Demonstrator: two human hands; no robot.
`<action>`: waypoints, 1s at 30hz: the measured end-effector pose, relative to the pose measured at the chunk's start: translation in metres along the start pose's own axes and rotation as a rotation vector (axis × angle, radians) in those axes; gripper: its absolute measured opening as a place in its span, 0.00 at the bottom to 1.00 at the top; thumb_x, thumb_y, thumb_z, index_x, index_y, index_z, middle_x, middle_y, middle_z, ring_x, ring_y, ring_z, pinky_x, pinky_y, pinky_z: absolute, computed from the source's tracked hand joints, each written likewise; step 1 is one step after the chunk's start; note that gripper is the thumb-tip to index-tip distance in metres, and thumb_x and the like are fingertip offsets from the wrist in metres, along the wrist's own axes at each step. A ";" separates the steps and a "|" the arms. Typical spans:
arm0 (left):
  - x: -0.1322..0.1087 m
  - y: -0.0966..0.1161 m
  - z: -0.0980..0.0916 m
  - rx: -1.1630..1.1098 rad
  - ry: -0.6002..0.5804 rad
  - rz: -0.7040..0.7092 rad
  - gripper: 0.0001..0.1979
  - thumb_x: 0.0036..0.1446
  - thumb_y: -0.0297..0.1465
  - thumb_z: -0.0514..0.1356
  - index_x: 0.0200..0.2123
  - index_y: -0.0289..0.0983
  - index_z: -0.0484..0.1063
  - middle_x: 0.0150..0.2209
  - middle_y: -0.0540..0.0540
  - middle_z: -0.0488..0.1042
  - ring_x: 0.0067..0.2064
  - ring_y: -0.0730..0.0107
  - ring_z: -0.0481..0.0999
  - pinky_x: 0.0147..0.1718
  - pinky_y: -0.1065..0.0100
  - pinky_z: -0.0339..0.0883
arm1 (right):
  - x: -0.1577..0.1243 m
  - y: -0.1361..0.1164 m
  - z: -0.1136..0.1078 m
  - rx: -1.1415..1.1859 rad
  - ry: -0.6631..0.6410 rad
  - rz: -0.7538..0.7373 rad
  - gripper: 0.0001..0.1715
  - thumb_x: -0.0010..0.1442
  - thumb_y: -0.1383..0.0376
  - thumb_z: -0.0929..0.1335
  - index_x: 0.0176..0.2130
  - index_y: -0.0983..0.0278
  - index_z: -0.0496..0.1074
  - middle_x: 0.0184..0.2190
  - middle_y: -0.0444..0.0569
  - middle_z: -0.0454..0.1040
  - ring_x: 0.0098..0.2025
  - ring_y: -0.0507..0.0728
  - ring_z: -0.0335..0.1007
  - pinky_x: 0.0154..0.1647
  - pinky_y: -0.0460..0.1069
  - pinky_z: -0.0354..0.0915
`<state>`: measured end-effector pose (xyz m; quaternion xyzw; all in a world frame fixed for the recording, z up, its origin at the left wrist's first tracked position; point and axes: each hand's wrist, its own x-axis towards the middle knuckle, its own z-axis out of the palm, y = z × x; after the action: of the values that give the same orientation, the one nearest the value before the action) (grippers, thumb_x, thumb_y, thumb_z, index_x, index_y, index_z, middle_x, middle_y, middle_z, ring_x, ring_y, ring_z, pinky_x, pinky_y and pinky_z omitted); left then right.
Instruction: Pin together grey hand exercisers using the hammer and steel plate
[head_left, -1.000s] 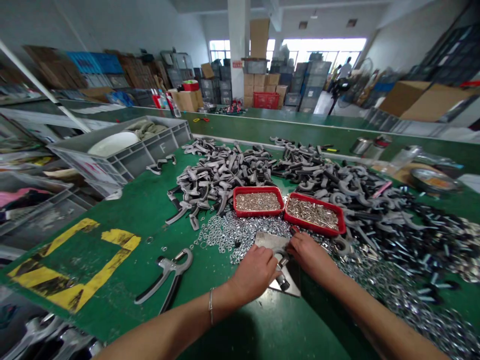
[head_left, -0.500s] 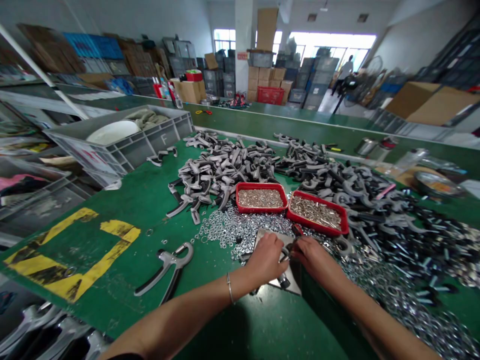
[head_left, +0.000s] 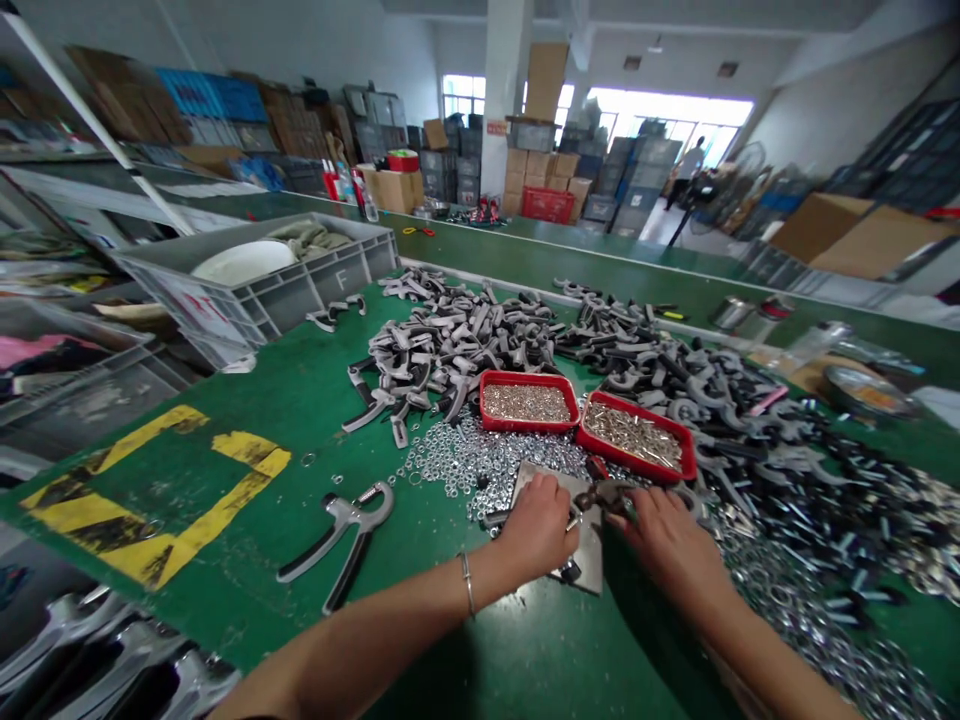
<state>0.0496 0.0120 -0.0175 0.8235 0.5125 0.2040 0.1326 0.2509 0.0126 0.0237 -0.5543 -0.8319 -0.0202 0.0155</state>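
Note:
My left hand [head_left: 538, 525] is closed around a grey and black part over a metal plate [head_left: 592, 560] on the green table. A short bit with a black end shows below its fingers. To the right, my right hand [head_left: 667, 535] grips a dark metal tool [head_left: 609, 492] whose head reaches over the plate towards my left hand. Two red trays, one of tiny parts [head_left: 529, 403] and one of pins [head_left: 636, 437], lie just beyond the plate. A hand grip with a spring [head_left: 341, 535] rests to the left.
Piled grey handles [head_left: 465, 335] cover the table behind the trays. Loose metal rings [head_left: 450, 455] spread around the plate, and black parts [head_left: 847, 510] lie at the right. A grey crate [head_left: 300, 285] stands back left. A person [head_left: 688, 170] is far off.
My right hand has moved a little right, and the dark tool now shows in it over the plate. My left hand stays on its part. The view has shifted slightly.

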 end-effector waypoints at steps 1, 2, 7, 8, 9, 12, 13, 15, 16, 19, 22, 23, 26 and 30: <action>-0.001 0.001 0.000 -0.004 0.002 0.002 0.10 0.57 0.33 0.60 0.41 0.35 0.69 0.44 0.40 0.69 0.49 0.53 0.66 0.50 0.54 0.65 | -0.006 0.008 0.002 0.018 -0.026 0.075 0.11 0.63 0.60 0.67 0.37 0.67 0.71 0.36 0.62 0.74 0.44 0.71 0.70 0.43 0.61 0.66; -0.001 0.001 0.000 -0.011 0.005 0.001 0.10 0.57 0.33 0.60 0.41 0.35 0.69 0.44 0.40 0.68 0.49 0.53 0.66 0.51 0.54 0.65 | -0.012 0.015 0.005 0.046 -0.059 0.134 0.09 0.61 0.61 0.68 0.34 0.65 0.70 0.33 0.60 0.74 0.42 0.71 0.70 0.41 0.61 0.67; -0.002 0.002 -0.001 -0.042 0.000 -0.035 0.11 0.57 0.33 0.62 0.42 0.34 0.70 0.44 0.39 0.68 0.50 0.53 0.66 0.52 0.53 0.64 | -0.046 0.017 0.005 0.543 -0.129 0.312 0.09 0.62 0.58 0.64 0.34 0.61 0.64 0.30 0.48 0.72 0.31 0.59 0.71 0.31 0.53 0.70; -0.002 0.002 -0.002 -0.046 -0.006 -0.038 0.12 0.57 0.33 0.62 0.42 0.34 0.70 0.45 0.39 0.68 0.50 0.53 0.66 0.52 0.53 0.64 | -0.055 0.010 0.002 0.802 -0.177 0.394 0.12 0.63 0.54 0.63 0.36 0.60 0.63 0.28 0.44 0.70 0.25 0.55 0.69 0.24 0.51 0.69; -0.002 0.002 -0.002 -0.050 -0.012 -0.041 0.12 0.57 0.33 0.62 0.42 0.33 0.70 0.45 0.39 0.69 0.50 0.53 0.66 0.52 0.53 0.64 | -0.066 0.003 -0.001 1.076 -0.235 0.487 0.15 0.64 0.50 0.64 0.37 0.59 0.62 0.25 0.41 0.68 0.19 0.51 0.63 0.17 0.47 0.65; -0.001 0.002 -0.003 -0.065 -0.017 -0.051 0.12 0.57 0.32 0.62 0.43 0.31 0.71 0.45 0.38 0.69 0.50 0.52 0.66 0.53 0.53 0.63 | -0.091 -0.025 -0.008 1.668 -0.314 0.720 0.24 0.61 0.42 0.65 0.36 0.60 0.63 0.19 0.33 0.58 0.12 0.43 0.41 0.08 0.40 0.49; -0.001 0.002 -0.003 -0.071 -0.016 -0.055 0.12 0.57 0.32 0.62 0.43 0.31 0.71 0.45 0.38 0.69 0.50 0.52 0.66 0.53 0.54 0.63 | -0.096 -0.033 -0.007 1.796 -0.281 0.771 0.25 0.61 0.42 0.67 0.36 0.60 0.64 0.19 0.32 0.56 0.13 0.42 0.38 0.08 0.38 0.46; 0.000 0.001 -0.002 -0.082 -0.015 -0.060 0.13 0.57 0.32 0.62 0.43 0.31 0.72 0.45 0.38 0.69 0.50 0.52 0.66 0.53 0.54 0.63 | -0.096 -0.046 -0.001 2.022 -0.213 0.824 0.26 0.57 0.43 0.71 0.36 0.63 0.67 0.18 0.32 0.53 0.14 0.41 0.36 0.08 0.37 0.44; 0.000 0.001 -0.002 -0.086 -0.014 -0.063 0.13 0.56 0.32 0.62 0.43 0.31 0.72 0.45 0.38 0.69 0.50 0.52 0.66 0.53 0.54 0.63 | -0.093 -0.051 0.003 2.124 -0.201 0.832 0.27 0.55 0.45 0.73 0.36 0.64 0.68 0.18 0.31 0.52 0.14 0.41 0.35 0.08 0.36 0.43; 0.000 0.001 -0.002 -0.093 -0.010 -0.066 0.13 0.56 0.31 0.63 0.44 0.31 0.72 0.45 0.38 0.69 0.51 0.53 0.66 0.54 0.54 0.62 | -0.081 -0.056 0.020 2.371 -0.234 0.804 0.28 0.46 0.50 0.79 0.34 0.66 0.70 0.18 0.30 0.51 0.14 0.39 0.31 0.07 0.35 0.41; 0.001 0.001 -0.002 -0.094 -0.003 -0.067 0.13 0.55 0.32 0.63 0.43 0.31 0.72 0.45 0.39 0.69 0.50 0.53 0.66 0.53 0.55 0.62 | -0.076 -0.057 0.030 2.450 -0.189 0.764 0.26 0.47 0.51 0.80 0.31 0.66 0.69 0.18 0.30 0.49 0.15 0.40 0.29 0.07 0.36 0.39; 0.001 0.001 -0.003 -0.093 -0.002 -0.067 0.13 0.55 0.32 0.63 0.43 0.31 0.72 0.44 0.39 0.69 0.50 0.53 0.66 0.53 0.55 0.62 | -0.077 -0.057 0.031 2.433 -0.183 0.758 0.26 0.48 0.51 0.79 0.31 0.65 0.69 0.18 0.30 0.49 0.15 0.40 0.29 0.08 0.36 0.39; 0.001 0.001 -0.003 -0.096 -0.006 -0.063 0.13 0.56 0.32 0.63 0.42 0.32 0.72 0.45 0.38 0.69 0.51 0.53 0.66 0.54 0.54 0.61 | -0.081 -0.057 0.024 2.245 -0.252 0.752 0.26 0.53 0.46 0.75 0.34 0.64 0.68 0.18 0.31 0.51 0.15 0.41 0.32 0.09 0.37 0.38; 0.001 0.000 -0.003 -0.095 -0.013 -0.071 0.13 0.56 0.32 0.64 0.42 0.31 0.72 0.45 0.38 0.69 0.51 0.52 0.66 0.54 0.53 0.61 | -0.074 -0.046 0.004 1.570 -0.118 0.652 0.27 0.62 0.40 0.62 0.35 0.60 0.66 0.19 0.35 0.58 0.15 0.47 0.46 0.12 0.42 0.48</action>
<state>0.0489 0.0134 -0.0150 0.7987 0.5304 0.2181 0.1821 0.2370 -0.0732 0.0156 -0.5946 -0.4031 0.5971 0.3570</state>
